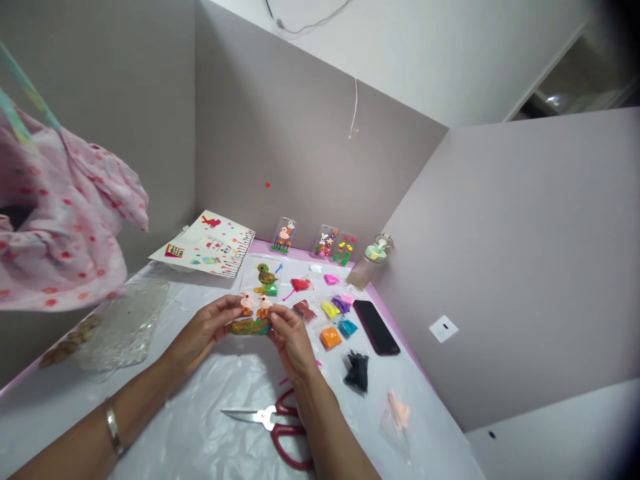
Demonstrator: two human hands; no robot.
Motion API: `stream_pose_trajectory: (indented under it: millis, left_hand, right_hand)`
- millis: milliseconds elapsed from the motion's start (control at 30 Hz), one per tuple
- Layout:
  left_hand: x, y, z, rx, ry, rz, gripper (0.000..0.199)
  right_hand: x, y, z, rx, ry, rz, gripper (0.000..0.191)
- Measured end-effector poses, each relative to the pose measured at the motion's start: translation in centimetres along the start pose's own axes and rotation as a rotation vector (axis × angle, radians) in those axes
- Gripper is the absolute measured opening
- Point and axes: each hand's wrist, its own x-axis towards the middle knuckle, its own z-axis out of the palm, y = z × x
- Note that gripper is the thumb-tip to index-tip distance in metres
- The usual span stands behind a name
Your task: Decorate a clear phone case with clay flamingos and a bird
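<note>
My left hand (207, 327) and my right hand (295, 340) are closed on the two sides of a clear phone case (248, 275), held tilted above the table. On it are a brown-green clay bird (265, 277), two pink clay chicks (264, 305) and a mottled brown-green clay strip (250, 327) along the near end. Each thumb rests close to a chick. Scissors with red handles (267, 417) lie below my right hand, partly hidden by the forearm. To the right of the case are small bags of coloured clay, including red (301, 285), orange (331, 338) and black (357, 371).
A dark phone (376, 327) lies at the right edge. Decorated clear cases (326, 241) stand against the back wall, near a small green-topped jar (376, 251). A drawn-on sheet (210, 243) and a plastic package (135, 320) lie left. Pink spotted cloth (70, 220) hangs at left.
</note>
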Motion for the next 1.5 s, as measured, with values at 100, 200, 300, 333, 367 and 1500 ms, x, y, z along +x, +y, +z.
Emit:
stream_pose_trajectory:
  millis: [100,200,300,333,367,1500]
  left_hand:
    - [-0.3,0.3,0.1,0.002,-0.012,-0.005,0.033]
    - [-0.5,0.2,0.2,0.019,-0.022,-0.008,0.033]
    - [-0.5,0.0,0.2,0.039,-0.026,-0.007,0.032]
    - [-0.4,-0.2,0.1,0.042,-0.024,-0.005,0.031]
    - [-0.4,-0.3,0.1,0.044,-0.021,-0.004,0.030]
    - [0.3,0.4,-0.4,-0.070,0.054,-0.078,0.038]
  right_hand:
    - [0.0,-0.1,0.0,-0.003,0.007,-0.005,0.035]
    - [-0.1,-0.1,0.0,-0.014,0.013,-0.004,0.032]
    - [-0.1,-0.1,0.0,-0.027,0.016,-0.001,0.030]
    - [-0.2,-0.1,0.0,-0.029,0.015,-0.001,0.030]
    - [-0.2,0.0,0.0,-0.031,0.014,0.000,0.031]
    - [-0.4,-3.2,-1.0,-0.355,0.243,-0.301,0.043]
